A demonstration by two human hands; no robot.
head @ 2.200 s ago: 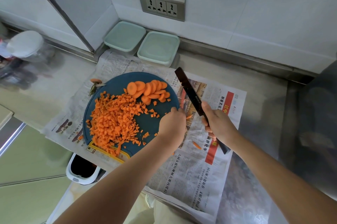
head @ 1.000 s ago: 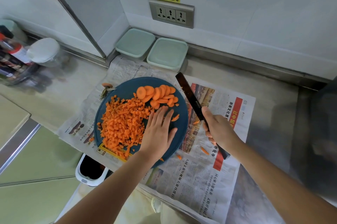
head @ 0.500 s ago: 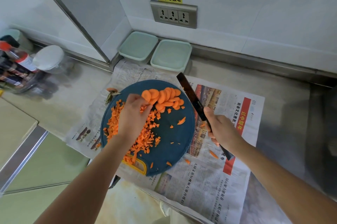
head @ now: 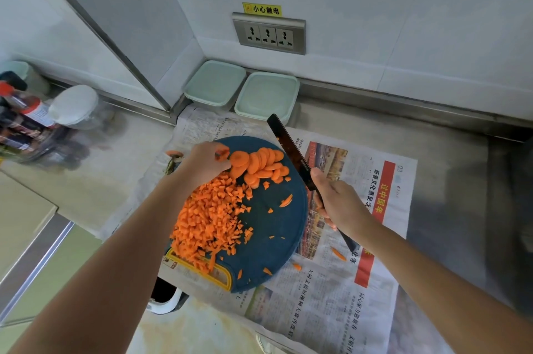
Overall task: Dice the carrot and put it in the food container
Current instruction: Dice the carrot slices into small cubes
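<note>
Newspaper [head: 331, 310] spread on the counter [head: 360, 134], blue board [head: 274, 226] on it, diced carrot [head: 210, 218] heaped on its left half (both lidded containers [head: 215, 84] sit behind, by the wall). Right hand [head: 340, 203] grips the knife [head: 288, 146]; left hand [head: 204, 166] curls against the slices [head: 265, 163]. Pinching one? Cannot tell.

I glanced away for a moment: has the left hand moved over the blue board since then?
Yes. The left hand crossed from the cutting board's right edge, near the knife, to its far left side, now against the carrot slices.
</note>
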